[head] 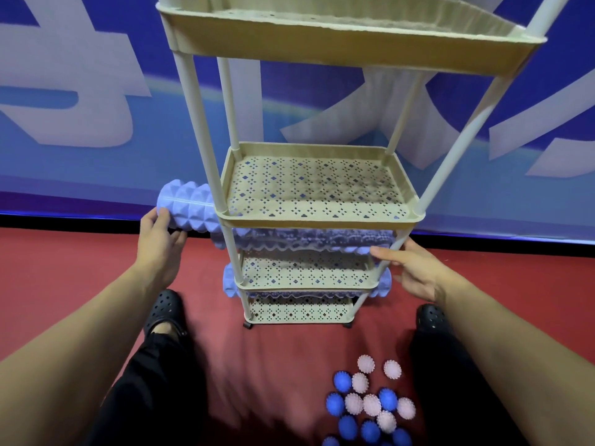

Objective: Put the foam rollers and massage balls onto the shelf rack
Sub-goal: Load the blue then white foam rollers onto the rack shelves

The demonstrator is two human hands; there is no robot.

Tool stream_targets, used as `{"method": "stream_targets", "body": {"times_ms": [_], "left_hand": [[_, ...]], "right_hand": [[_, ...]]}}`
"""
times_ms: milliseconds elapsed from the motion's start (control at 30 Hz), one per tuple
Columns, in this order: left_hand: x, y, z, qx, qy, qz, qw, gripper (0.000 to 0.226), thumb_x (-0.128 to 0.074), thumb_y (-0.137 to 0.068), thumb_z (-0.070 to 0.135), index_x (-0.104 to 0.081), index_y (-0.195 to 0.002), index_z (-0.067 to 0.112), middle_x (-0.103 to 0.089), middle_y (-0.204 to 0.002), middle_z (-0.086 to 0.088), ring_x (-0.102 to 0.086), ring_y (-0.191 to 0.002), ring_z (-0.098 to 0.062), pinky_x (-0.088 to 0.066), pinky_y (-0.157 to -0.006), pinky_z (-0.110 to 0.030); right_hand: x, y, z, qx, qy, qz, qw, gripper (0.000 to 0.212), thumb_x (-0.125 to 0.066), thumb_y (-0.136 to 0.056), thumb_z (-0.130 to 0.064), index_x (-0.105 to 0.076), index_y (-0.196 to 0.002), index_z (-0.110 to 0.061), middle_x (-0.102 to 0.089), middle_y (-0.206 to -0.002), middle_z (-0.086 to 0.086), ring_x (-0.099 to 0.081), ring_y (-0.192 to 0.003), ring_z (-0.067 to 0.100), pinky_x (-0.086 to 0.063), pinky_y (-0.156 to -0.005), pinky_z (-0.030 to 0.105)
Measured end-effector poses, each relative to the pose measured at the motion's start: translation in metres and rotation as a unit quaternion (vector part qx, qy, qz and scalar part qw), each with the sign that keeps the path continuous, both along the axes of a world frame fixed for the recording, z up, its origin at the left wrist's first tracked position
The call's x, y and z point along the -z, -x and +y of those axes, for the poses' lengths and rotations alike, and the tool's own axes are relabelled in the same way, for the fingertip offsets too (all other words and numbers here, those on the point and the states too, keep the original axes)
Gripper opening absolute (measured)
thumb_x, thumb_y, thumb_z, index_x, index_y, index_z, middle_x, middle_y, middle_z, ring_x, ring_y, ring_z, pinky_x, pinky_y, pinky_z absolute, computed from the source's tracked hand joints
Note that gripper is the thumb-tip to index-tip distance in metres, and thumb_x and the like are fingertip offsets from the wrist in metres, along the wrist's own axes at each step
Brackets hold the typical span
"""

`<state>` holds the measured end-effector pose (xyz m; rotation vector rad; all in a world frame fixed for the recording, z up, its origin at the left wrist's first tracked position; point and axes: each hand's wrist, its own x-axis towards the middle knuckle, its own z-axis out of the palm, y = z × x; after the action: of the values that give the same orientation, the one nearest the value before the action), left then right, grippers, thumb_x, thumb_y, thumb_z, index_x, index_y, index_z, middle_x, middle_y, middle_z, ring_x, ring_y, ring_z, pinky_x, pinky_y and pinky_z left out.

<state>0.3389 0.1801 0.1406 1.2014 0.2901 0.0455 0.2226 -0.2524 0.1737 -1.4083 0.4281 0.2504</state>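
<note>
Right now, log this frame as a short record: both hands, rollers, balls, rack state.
left hand: left hand grips the end of the upper foam roller sticking out left of the rack
right hand: right hand with fingers extended at the roller's other end, by the rack's front right post
upper foam roller: lies across the third tier, under the second tray
lower foam roller: lower foam roller lies on the tier below, ends jutting out both sides
massage balls: massage balls, blue and pink, clustered on the red floor
shelf rack: shelf rack, the second tray bare
</note>
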Motion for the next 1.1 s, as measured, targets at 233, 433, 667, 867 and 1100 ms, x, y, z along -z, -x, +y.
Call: {"method": "stream_targets", "body": {"times_ms": [233,433,667,867,1100], "left_hand": [[-0.001,0.026,-0.034,0.012,-0.02,0.018,1.0,0.019,-0.048,-0.107,0.026,-0.047,-0.124,0.019,-0.066,-0.114,0.001,-0.071,-0.104,-0.02,-0.054,-0.098,-0.033],[0.005,0.048,-0.05,0.06,-0.13,0.029,0.989,0.023,-0.046,-0.107,0.033,-0.045,-0.13,0.027,-0.063,-0.127,0.007,-0.066,-0.114,-0.013,-0.05,-0.095,-0.035],[0.007,0.057,-0.032,0.107,-0.276,0.023,0.955,0.033,-0.054,-0.103,0.035,-0.041,-0.132,0.03,-0.059,-0.132,0.004,-0.057,-0.123,-0.011,-0.044,-0.109,-0.05],[0.0,0.07,-0.035,0.123,-0.287,0.021,0.95,0.044,-0.059,-0.101,0.017,-0.036,-0.138,0.022,-0.057,-0.134,0.004,-0.058,-0.119,-0.012,-0.044,-0.094,-0.031],[-0.006,0.082,-0.035,0.156,-0.295,0.009,0.942,0.063,-0.072,-0.093,0.012,-0.032,-0.14,0.02,-0.056,-0.128,0.011,-0.063,-0.114,-0.013,-0.048,-0.093,-0.034]], "right_hand": [[-0.01,-0.009,-0.008,0.091,0.06,-0.084,0.99,0.07,-0.076,-0.08,0.011,-0.048,-0.136,-0.018,-0.068,-0.113,-0.001,-0.072,-0.087,0.006,-0.054,-0.061,0.015],[0.002,0.009,-0.023,0.094,0.13,-0.103,0.982,0.053,-0.079,-0.079,0.008,-0.055,-0.116,-0.021,-0.073,-0.103,-0.004,-0.073,-0.087,0.0,-0.06,-0.074,0.018],[0.012,0.007,-0.029,0.094,0.153,-0.098,0.979,0.056,-0.09,-0.071,-0.002,-0.059,-0.117,-0.011,-0.077,-0.097,0.0,-0.075,-0.09,0.012,-0.06,-0.072,0.021],[0.019,0.018,-0.027,0.085,0.15,-0.098,0.98,0.064,-0.091,-0.072,-0.008,-0.056,-0.125,-0.005,-0.076,-0.104,0.014,-0.075,-0.097,0.029,-0.062,-0.087,0.049],[0.019,0.036,-0.02,0.099,0.168,-0.139,0.971,0.038,-0.084,-0.078,0.0,-0.064,-0.11,-0.005,-0.072,-0.097,0.03,-0.067,-0.091,0.056,-0.057,-0.075,0.069]]}}
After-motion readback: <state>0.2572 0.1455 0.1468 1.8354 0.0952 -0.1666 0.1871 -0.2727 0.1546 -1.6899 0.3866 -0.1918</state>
